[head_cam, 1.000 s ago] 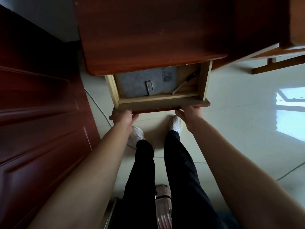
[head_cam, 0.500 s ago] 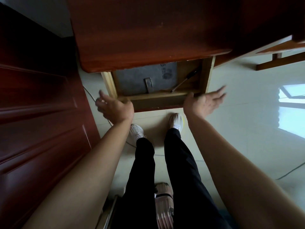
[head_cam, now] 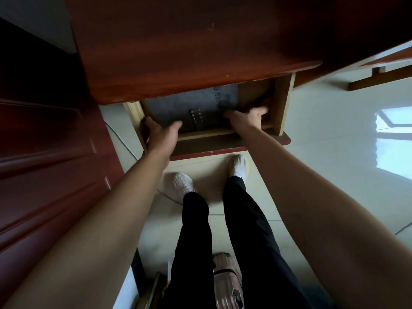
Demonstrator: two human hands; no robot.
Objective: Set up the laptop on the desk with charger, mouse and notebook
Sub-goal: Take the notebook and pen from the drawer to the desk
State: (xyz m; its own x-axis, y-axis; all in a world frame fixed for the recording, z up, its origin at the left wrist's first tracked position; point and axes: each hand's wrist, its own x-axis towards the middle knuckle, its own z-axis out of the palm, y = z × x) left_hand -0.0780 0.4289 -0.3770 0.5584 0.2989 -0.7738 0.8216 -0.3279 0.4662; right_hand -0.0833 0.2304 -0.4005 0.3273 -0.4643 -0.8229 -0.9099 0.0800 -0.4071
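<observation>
Under the red-brown desk [head_cam: 189,52] a wooden drawer [head_cam: 223,142] stands pulled out. A grey felt laptop sleeve [head_cam: 176,107] with a buckled strap lies flat inside it, its far part hidden under the desk top. My left hand [head_cam: 160,132] reaches into the drawer at the sleeve's left edge, thumb spread over the felt, fingers down by the drawer's left wall. My right hand [head_cam: 247,119] rests with fingers apart on the sleeve's right edge. No charger, mouse or notebook is in view.
A dark pen [head_cam: 264,98] lies in the drawer's right part, half hidden by my right hand. A red-brown door [head_cam: 44,163] closes off the left. A pink suitcase [head_cam: 227,284] stands behind my legs, a thin cable [head_cam: 121,140] runs over the tiled floor, and a wooden rail [head_cam: 379,79] sits at right.
Both hands let go of the drawer front, lifted with fingers spread, and now reach inside the drawer onto the sleeve's two sides. The drawer stays pulled out.
</observation>
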